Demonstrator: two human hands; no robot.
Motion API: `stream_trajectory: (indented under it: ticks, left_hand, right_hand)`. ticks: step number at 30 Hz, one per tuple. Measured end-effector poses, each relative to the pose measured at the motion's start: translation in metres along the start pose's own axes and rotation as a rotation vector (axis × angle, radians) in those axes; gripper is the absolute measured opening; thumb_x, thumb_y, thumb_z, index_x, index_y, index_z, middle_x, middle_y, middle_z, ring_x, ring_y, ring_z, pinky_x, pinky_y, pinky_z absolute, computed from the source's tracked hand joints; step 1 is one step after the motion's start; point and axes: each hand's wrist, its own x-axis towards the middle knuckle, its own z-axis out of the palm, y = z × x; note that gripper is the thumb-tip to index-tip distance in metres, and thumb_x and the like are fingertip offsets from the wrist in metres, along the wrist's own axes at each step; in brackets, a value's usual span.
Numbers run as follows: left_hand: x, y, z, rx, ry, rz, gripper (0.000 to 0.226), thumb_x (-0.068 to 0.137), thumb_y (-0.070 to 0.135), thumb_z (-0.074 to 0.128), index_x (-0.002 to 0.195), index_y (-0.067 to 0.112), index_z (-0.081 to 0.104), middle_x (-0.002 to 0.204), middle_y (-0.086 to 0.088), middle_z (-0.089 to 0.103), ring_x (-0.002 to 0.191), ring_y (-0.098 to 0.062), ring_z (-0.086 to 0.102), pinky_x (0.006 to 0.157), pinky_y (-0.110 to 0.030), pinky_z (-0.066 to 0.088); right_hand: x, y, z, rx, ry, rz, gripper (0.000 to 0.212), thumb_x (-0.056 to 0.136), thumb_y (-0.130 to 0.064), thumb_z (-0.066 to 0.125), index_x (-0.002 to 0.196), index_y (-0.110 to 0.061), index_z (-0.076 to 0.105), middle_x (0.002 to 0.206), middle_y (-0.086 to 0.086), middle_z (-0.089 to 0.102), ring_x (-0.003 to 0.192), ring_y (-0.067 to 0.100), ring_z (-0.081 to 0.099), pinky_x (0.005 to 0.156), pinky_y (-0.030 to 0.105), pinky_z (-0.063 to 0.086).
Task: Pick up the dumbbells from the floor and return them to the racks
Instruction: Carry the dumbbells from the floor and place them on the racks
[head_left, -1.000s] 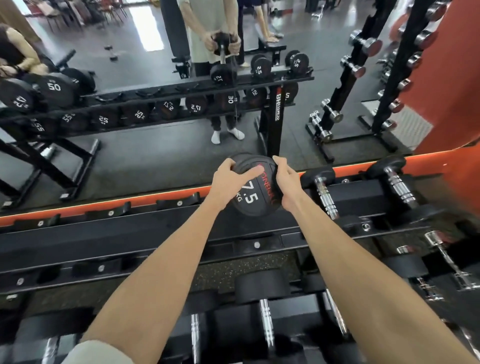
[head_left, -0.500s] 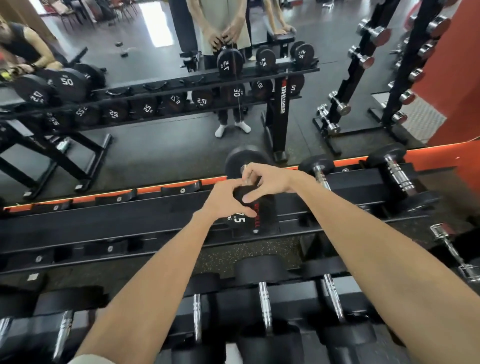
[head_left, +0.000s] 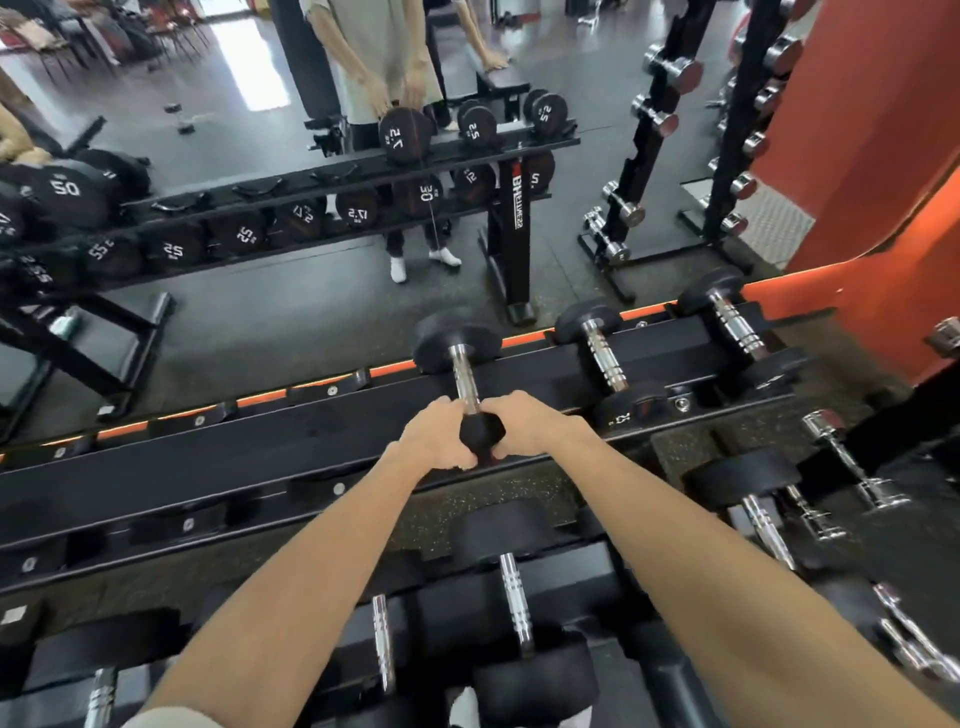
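On the left, the upper rack tier (head_left: 171, 457) shows a row of bare saddles, and the mirror (head_left: 291, 322) behind it reflects a second rack of numbered dumbbells. The left hand (head_left: 436, 440) curls its fingers round the near head of the black rubber dumbbell (head_left: 462, 374), gripping it from the left side. The dumbbell lies across the upper tier, far head against the mirror's orange strip, chrome handle running back toward the person, and near head on the front rail between the hands. The right hand (head_left: 524, 427) wraps the same head from the other side, so both hands are clamped on it. This is a dense, rigid weight that will not flex or crush. The rubber heads give good friction, while the handle is smooth chrome apart from its grooved bands. I judge that steering by the head suits this final seating, but any carry is better made by the handle at mid-length, where the load balances. Fingers could be pinched between head and rail if it drops. To the right, a neighbouring dumbbell (head_left: 605, 358) sits just beside it, and another dumbbell (head_left: 737, 327) lies further along.
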Motion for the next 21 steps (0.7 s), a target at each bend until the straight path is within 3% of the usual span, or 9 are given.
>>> stream_trajectory:
  ticks: [4,9,13,17,21]
  left_hand:
    - [0.000,-0.005,-0.007,0.053,-0.038,0.074,0.070,0.067,0.034,0.086,0.130,0.017,0.058,0.110,-0.006,0.059,0.101,-0.031,0.064,0.085,-0.044,0.055]
    - [-0.007,-0.011,-0.029,0.104,-0.146,0.216,0.047,0.074,0.034,0.083,0.114,0.014,0.068,0.106,-0.005,0.071,0.099,-0.028,0.069,0.088,-0.042,0.057]
    - [-0.021,-0.018,-0.042,0.181,-0.103,0.339,0.036,0.072,0.042,0.080,0.100,0.023,0.067,0.095,0.001,0.066,0.095,-0.025,0.069,0.080,-0.038,0.057]
    - [-0.044,-0.010,-0.056,0.201,-0.007,0.500,0.043,0.078,0.041,0.078,0.118,0.027,0.071,0.119,0.003,0.070,0.113,-0.022,0.065,0.093,-0.038,0.054]
    - [-0.088,0.030,-0.054,0.154,-0.038,0.689,0.039,0.080,0.044,0.078,0.116,0.031,0.072,0.116,0.007,0.074,0.111,-0.017,0.067,0.095,-0.036,0.054]
  right_hand:
    - [-0.008,-0.018,0.007,0.064,0.076,0.081,0.053,0.084,-0.003,0.075,0.136,-0.006,0.061,0.131,0.015,0.069,0.121,0.033,0.064,0.102,0.036,0.046]
    - [-0.026,-0.040,0.013,0.116,0.199,0.187,0.048,0.082,-0.008,0.078,0.128,-0.006,0.066,0.126,0.014,0.070,0.118,0.033,0.065,0.103,0.041,0.050]
    - [-0.052,-0.058,0.023,0.193,0.354,0.281,0.046,0.080,-0.011,0.076,0.125,-0.003,0.070,0.125,0.016,0.072,0.118,0.034,0.064,0.102,0.038,0.048]
    - [-0.101,-0.070,0.045,0.373,0.539,0.419,0.053,0.086,-0.015,0.076,0.137,-0.009,0.064,0.134,0.010,0.069,0.124,0.025,0.063,0.098,0.024,0.043]
    - [-0.172,-0.091,0.059,0.466,0.704,0.509,0.065,0.088,-0.019,0.080,0.147,-0.012,0.053,0.144,0.010,0.062,0.133,0.025,0.059,0.106,0.028,0.044]
